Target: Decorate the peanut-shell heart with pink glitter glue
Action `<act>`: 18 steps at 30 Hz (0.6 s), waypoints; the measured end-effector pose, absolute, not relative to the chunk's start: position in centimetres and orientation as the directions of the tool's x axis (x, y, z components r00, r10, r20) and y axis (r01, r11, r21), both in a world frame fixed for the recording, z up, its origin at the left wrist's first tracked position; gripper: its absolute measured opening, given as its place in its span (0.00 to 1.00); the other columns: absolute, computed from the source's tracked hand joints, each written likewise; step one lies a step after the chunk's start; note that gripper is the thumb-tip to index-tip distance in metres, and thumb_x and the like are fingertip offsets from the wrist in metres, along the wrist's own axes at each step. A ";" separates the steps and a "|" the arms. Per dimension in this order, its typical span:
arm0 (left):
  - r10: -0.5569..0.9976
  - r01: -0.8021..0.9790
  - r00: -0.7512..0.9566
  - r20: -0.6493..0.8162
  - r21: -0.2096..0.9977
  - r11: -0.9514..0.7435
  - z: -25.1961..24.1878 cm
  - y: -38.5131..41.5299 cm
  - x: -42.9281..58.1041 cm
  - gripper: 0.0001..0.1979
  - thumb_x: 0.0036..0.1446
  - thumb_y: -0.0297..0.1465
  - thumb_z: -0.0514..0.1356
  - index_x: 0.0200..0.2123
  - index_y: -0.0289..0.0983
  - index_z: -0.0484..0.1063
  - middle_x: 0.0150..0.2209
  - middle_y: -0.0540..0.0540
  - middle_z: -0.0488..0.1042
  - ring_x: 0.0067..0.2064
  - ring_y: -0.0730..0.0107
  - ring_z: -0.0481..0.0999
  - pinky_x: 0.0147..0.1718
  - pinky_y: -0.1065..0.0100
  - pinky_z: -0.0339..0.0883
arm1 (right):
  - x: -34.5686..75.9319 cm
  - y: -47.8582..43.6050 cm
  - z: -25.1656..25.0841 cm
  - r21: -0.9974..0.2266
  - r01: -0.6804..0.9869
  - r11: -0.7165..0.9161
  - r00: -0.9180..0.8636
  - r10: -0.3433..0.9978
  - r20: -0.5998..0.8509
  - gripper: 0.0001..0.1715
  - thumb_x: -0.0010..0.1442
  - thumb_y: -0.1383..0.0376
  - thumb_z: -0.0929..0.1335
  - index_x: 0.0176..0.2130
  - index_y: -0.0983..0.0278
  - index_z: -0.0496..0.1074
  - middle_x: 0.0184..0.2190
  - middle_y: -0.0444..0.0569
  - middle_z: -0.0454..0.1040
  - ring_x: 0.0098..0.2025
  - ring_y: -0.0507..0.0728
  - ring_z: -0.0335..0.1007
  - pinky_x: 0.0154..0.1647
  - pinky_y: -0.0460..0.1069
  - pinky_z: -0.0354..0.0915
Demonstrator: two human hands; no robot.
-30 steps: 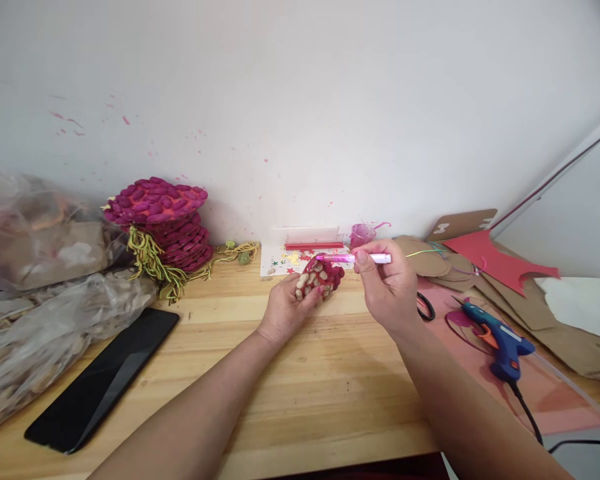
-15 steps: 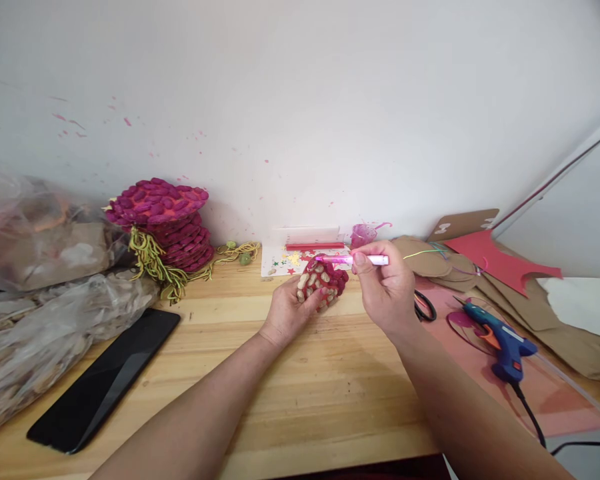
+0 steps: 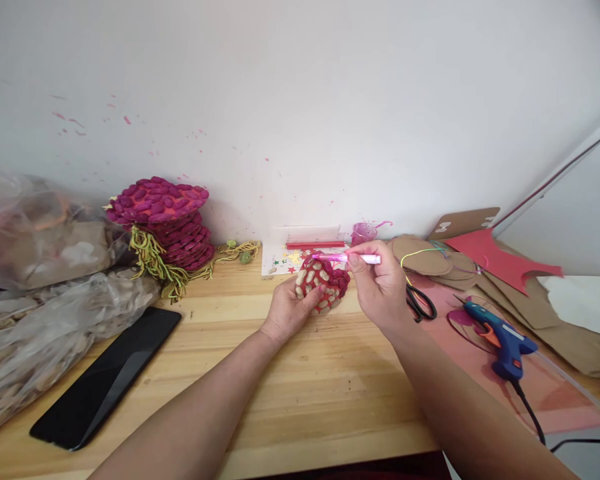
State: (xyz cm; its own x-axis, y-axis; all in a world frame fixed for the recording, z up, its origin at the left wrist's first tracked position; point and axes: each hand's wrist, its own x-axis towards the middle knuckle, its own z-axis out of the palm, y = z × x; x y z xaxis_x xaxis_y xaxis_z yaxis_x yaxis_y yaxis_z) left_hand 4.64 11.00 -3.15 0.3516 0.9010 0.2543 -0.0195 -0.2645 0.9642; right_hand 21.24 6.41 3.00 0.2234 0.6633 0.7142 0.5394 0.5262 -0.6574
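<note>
My left hand (image 3: 289, 311) grips a red piece covered in peanuts (image 3: 312, 277), thumb lying over its front. Its top and right peanuts are magenta, while the others keep their pale shell colour. Pinched in my right hand (image 3: 384, 288) is a white-handled paintbrush (image 3: 336, 257), stained magenta and held nearly level. The brush tip meets the upper edge of the peanut piece. Behind them lies a white sheet (image 3: 269, 265) with coloured star stickers and a red strip. A magenta-stained plastic cup (image 3: 364, 233) stands by the wall.
Magenta peanut pieces (image 3: 157, 200) with yellow-green yarn are stacked at left. Plastic bags (image 3: 55, 320) and a black phone (image 3: 107, 377) lie nearer. At right are scissors (image 3: 422, 304), a blue glue gun (image 3: 505, 343) with a cord, cardboard pieces (image 3: 423, 260) and red card (image 3: 497, 257).
My right hand and the paintbrush have shifted slightly left along the peanut piece's upper edge. The piece has turned a little, showing more of its face.
</note>
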 end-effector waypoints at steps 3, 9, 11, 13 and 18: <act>0.898 -0.027 0.362 0.249 0.966 -0.257 -3.2 11.0 4.6 0.15 0.57 0.43 0.66 0.39 0.37 0.80 0.40 0.44 0.84 0.40 0.61 0.82 0.43 0.62 0.76 | 21.4 6.6 2.9 -0.671 0.532 0.517 0.250 0.661 0.707 0.11 0.69 0.56 0.68 0.41 0.61 0.72 0.32 0.44 0.75 0.34 0.53 0.71 0.38 0.49 0.65; 0.911 -0.031 0.351 0.217 0.975 -0.220 -3.3 11.1 4.7 0.17 0.55 0.45 0.67 0.38 0.36 0.80 0.38 0.44 0.84 0.39 0.61 0.82 0.42 0.62 0.77 | 21.3 6.6 2.8 -0.667 0.517 0.537 0.228 0.665 0.712 0.10 0.69 0.56 0.68 0.41 0.60 0.72 0.34 0.44 0.76 0.35 0.53 0.71 0.38 0.49 0.65; 0.912 -0.045 0.357 0.205 0.978 -0.202 -3.3 11.1 4.7 0.18 0.55 0.45 0.68 0.39 0.36 0.80 0.40 0.43 0.85 0.40 0.60 0.83 0.43 0.61 0.77 | 21.4 6.7 2.8 -0.686 0.516 0.513 0.255 0.673 0.694 0.11 0.68 0.55 0.68 0.40 0.61 0.72 0.32 0.44 0.75 0.34 0.53 0.71 0.37 0.49 0.65; 0.911 -0.053 0.362 0.198 0.980 -0.192 -3.3 11.1 4.7 0.18 0.55 0.45 0.68 0.39 0.36 0.81 0.41 0.42 0.85 0.41 0.59 0.83 0.43 0.61 0.77 | 21.4 6.7 2.7 -0.701 0.499 0.510 0.264 0.681 0.683 0.12 0.68 0.55 0.68 0.40 0.61 0.71 0.31 0.44 0.75 0.33 0.53 0.70 0.36 0.48 0.65; 0.909 -0.079 0.371 0.188 0.982 -0.171 -3.2 11.0 4.8 0.19 0.54 0.47 0.68 0.39 0.37 0.81 0.41 0.43 0.85 0.41 0.59 0.84 0.44 0.60 0.78 | 21.3 6.8 2.7 -0.702 0.461 0.542 0.231 0.691 0.685 0.11 0.69 0.55 0.68 0.41 0.61 0.72 0.34 0.44 0.76 0.35 0.52 0.71 0.37 0.48 0.65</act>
